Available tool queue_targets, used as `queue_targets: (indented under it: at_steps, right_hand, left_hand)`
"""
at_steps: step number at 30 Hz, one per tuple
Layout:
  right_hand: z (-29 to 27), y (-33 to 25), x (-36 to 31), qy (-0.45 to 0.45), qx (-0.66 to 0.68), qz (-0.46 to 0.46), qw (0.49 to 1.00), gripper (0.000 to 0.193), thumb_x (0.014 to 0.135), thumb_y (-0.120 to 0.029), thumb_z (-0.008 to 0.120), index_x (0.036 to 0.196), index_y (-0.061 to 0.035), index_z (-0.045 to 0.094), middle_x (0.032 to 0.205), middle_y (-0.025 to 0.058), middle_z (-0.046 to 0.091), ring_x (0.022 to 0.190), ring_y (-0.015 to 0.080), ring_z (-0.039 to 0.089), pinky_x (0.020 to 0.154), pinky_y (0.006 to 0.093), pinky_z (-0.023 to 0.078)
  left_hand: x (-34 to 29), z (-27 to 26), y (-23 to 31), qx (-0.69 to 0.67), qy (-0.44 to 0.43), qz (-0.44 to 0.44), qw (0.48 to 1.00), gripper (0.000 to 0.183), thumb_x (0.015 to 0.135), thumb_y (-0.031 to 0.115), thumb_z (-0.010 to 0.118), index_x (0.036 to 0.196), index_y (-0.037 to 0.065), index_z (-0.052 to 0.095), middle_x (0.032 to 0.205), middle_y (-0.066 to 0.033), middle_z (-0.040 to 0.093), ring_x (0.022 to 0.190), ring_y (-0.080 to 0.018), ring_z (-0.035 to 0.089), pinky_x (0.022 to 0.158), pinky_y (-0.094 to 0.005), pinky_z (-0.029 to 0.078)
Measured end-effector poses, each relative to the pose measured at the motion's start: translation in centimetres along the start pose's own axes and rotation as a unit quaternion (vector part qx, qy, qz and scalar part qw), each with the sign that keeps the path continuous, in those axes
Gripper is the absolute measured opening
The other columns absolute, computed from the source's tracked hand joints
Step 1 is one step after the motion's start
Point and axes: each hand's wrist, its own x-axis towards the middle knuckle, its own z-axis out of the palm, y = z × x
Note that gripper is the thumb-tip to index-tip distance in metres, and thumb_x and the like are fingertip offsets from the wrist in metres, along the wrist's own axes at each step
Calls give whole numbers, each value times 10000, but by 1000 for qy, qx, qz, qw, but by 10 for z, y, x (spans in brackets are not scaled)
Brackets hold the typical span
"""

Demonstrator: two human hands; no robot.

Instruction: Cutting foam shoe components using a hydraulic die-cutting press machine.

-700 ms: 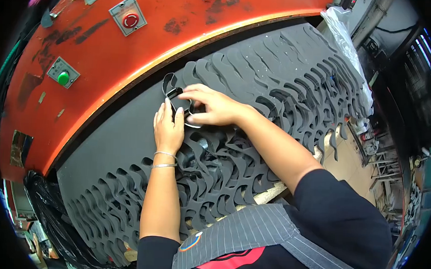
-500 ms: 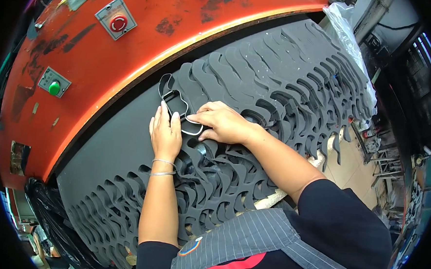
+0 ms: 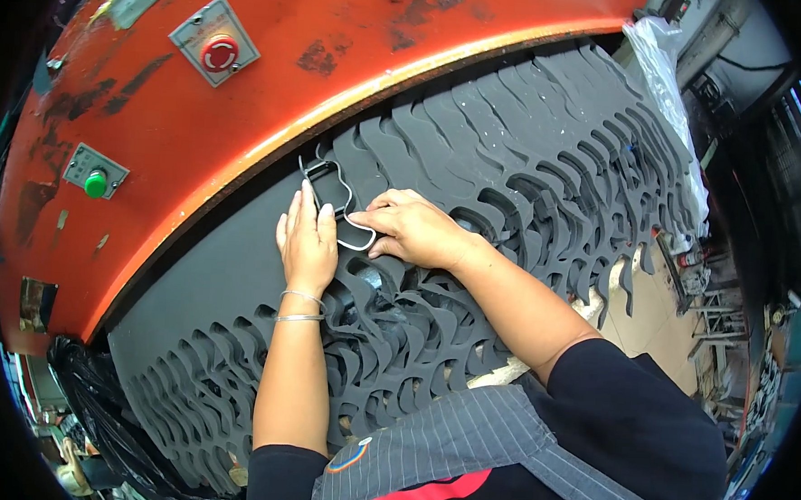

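"Since both hands are at that metal band point(image 3: 349, 195), what is each one doing?"

"The left hand point(image 3: 309, 245) lies open, its fingers straight and together along the band's left side, more like a stop than a grip. The right hand point(image 3: 417, 230) has its fingers bent at the near end; whether it pinches the metal or only steadies it, I cannot tell."

"And why does the band sit just there?"

"It lies on the grey sheet point(image 3: 220, 241), between the plain part to the left and the wavy cut strips point(image 3: 429, 141) to the right. Its right side bends in and out much as their edges do, so I would guess it is set there to nest beside them, leaving little material between."

"Why steady it from both sides?"

"Its wall is thin and its middle largely open, so the outer sides probably give the surest contact and allow a slight turn."

"And the red button point(image 3: 220, 54) and green button point(image 3: 96, 182)?"

"Both are mounted on the orange housing point(image 3: 162, 138) beyond the sheet, well apart from the hands, which presumably makes an accidental brush less likely."
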Motion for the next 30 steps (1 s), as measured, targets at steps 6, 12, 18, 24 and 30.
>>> queue_targets:
  at_steps: [6,12,18,24,30]
  right_hand:
    - [-43,-31,1,147,68,-35,986,673,690,-309,818,1254,-42,564,1245,151,585,1154,329,532,996,405,424]
    - [-143,-34,57,542,-52,-136,828,451,881,-224,665,1258,-10,540,1269,188,535,1186,338,481,1012,413,375]
    - [-173,-41,89,585,-287,-10,759,569,940,-380,554,1380,-47,415,1451,241,311,1355,407,263,1104,564,155]
    - [-133,-70,17,511,-91,-89,850,514,876,-97,583,1351,16,423,1428,233,367,1327,378,340,1102,468,247]
    - [-65,-156,-64,199,72,-101,972,347,760,-73,705,1076,16,594,1065,194,615,980,373,579,900,443,436]
  left_hand:
    - [-13,-46,-25,-306,112,-43,944,366,941,211,611,1229,-15,587,1204,-134,621,1013,-152,614,893,-292,484]
    - [-31,-169,-2,-136,483,75,862,227,994,146,490,876,-6,608,832,-54,566,766,-152,556,736,-302,466]
    - [-51,-250,-7,-13,386,14,922,337,972,208,531,705,2,545,646,-79,523,576,-181,474,562,-322,399]
    - [-131,-223,16,-34,230,-51,971,327,918,186,625,651,14,550,580,-75,503,511,-167,445,505,-322,374]
    - [-284,-191,47,-19,99,-152,983,409,835,238,704,532,68,487,531,-122,478,476,-305,474,457,-390,376]
